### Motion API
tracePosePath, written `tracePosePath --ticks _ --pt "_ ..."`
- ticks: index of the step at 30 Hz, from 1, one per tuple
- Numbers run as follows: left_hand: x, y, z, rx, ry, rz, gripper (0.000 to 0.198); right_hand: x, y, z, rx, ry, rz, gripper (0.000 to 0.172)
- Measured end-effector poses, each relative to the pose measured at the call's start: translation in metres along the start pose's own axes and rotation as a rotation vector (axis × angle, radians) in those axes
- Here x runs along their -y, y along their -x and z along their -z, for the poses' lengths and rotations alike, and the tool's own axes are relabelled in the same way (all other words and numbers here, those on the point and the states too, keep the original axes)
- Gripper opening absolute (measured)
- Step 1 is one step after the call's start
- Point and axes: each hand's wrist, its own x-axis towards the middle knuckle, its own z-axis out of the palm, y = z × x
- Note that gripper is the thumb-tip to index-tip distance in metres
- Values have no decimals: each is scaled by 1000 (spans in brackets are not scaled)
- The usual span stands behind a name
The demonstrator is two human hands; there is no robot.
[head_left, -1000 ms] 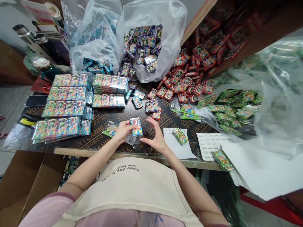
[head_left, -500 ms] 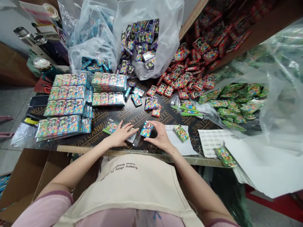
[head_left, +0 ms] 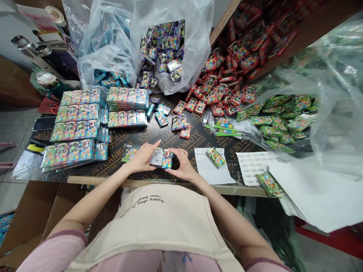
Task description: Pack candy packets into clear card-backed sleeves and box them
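In front of my apron, a small blue candy-style box point(head_left: 167, 159) with colourful round pictures lies between the thumb and fingers of my right hand point(head_left: 183, 164). Its left end meets the right end of a flat clear bag point(head_left: 157, 157) with a grey barcode panel. My left hand point(head_left: 142, 158) grips that bag, forefinger along the far edge and thumb at the near edge. The bag's green printed part point(head_left: 130, 152) shows left of my left hand. Whether the box's end is inside the bag I cannot make out.
Stacks of wrapped box sets point(head_left: 75, 122) stand at left. Plastic bags of blue boxes point(head_left: 110, 78) and purple boxes point(head_left: 163, 49) are behind, with red boxes point(head_left: 218, 88) and green boxes point(head_left: 279, 124) at right. One green box point(head_left: 215, 156) lies on white paper point(head_left: 202, 166).
My right hand has brought the blue box left against the bag's end. My left hand's spread fingers have drawn in to grip the bag's edges.
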Motion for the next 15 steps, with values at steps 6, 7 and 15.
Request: tracePosePath --ticks 6,7,15 --pt "-1 -1 5 -43 58 46 119 5 -4 -3 -103 -11 -48 83" --pt "-1 -2 6 -54 63 56 119 8 -8 -1 -81 -25 -31 74" --pt "2 -5 -4 -29 16 90 117 -57 -99 44 -102 390 -147 85"
